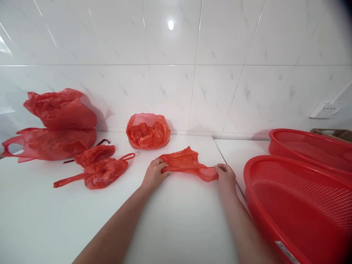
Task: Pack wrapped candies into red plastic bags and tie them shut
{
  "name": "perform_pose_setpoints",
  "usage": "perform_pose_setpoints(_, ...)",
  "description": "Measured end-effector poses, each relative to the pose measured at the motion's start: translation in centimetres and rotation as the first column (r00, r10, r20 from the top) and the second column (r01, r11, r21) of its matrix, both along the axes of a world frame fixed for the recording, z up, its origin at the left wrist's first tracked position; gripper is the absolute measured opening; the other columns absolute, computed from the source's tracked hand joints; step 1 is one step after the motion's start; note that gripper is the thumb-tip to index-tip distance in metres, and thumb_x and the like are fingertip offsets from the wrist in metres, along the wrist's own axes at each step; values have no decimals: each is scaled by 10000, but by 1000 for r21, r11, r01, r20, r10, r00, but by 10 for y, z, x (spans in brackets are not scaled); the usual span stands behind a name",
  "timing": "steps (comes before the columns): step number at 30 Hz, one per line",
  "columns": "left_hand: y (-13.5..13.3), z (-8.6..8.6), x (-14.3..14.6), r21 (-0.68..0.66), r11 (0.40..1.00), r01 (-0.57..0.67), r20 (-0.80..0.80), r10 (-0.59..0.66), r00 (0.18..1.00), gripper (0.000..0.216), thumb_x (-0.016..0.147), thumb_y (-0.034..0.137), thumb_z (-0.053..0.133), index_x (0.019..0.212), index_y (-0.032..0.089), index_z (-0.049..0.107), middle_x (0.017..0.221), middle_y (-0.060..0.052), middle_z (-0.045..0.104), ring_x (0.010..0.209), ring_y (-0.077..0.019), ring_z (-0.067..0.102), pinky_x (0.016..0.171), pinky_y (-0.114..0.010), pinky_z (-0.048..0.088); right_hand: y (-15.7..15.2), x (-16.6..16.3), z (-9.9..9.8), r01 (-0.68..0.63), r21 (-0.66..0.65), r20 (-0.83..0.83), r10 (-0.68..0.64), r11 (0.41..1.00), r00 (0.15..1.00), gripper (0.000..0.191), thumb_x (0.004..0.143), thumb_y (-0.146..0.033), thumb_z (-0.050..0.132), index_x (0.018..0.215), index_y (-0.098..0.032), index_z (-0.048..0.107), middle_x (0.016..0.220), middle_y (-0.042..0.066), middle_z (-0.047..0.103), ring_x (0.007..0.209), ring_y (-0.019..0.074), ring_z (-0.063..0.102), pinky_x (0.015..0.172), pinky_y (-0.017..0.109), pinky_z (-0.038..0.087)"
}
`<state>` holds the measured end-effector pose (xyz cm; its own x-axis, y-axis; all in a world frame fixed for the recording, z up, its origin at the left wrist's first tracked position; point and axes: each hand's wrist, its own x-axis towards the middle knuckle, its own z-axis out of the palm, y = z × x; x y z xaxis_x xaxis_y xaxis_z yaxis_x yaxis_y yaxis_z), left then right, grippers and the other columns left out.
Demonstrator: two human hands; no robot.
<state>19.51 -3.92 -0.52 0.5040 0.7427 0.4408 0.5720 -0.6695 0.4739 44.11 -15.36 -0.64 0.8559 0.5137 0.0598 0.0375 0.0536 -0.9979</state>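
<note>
While stretched on the tabletop at frame centre, the red bag is gripped at both ends by closed fingers of left hand and right hand; two knotted bags look finished, loose bags at left not yet bundled.

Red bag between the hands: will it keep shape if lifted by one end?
Probably floppy: the bag is thin crumpled film gathered between left hand and right hand. Likely light; a push may slide it on the smooth counter.
</note>
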Motion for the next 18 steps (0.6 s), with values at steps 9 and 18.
perform_pose_setpoints(9,-14,0,4,-168,986,-14,141,38,989,184,820,296,497,866,247,669,934,-15,575,837,-168,569,764,-304,453,-15,-68,24,-35,18,853,3,999,521,157,845,-224,450,931,-191,577,968,88,587,972,220,516,859,357,409)
perform_pose_setpoints(18,-20,1,12,-305,948,94,311,6,950,283,695,321,623,579,185,404,717,35,481,654,-118,468,613,-237,383,5,-72,-3,-160,-359,747,386,920,541,225,873,-200,376,964,-185,581,928,74,635,820,195,591,681,301,450)
